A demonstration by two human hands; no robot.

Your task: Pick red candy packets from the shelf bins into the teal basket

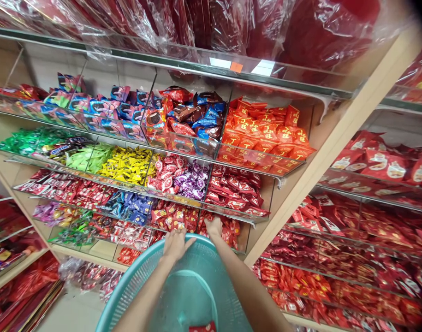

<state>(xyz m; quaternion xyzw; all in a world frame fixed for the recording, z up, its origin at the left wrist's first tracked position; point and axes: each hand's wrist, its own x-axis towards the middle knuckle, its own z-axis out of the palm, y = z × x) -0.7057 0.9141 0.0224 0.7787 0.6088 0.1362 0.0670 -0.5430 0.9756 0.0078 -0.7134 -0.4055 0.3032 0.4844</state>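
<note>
My left hand point(175, 245) is over the far rim of a teal plastic basket point(127, 276), beside the lowest shelf's front edge. Its thumb is spread away from the fingers, and I see nothing held in it. My right hand point(213, 228) reaches past the rim among red wrapped sweets point(229, 230) in the lower right compartment. Its fingers look curled; what they hold, if anything, is hidden. More red packets point(178, 216) lie just beyond my left hand. A red packet point(203, 327) rests in the bottom of the basket.
Glass-fronted shelves point(134, 131) hold sorted sweets, including orange-red packets point(266, 131), yellow sweets point(127, 163) and purple sweets point(192, 180). A wooden upright point(335, 143) separates another rack of red packets point(363, 226) on the right. Plastic-wrapped red goods point(197, 23) fill the top shelf.
</note>
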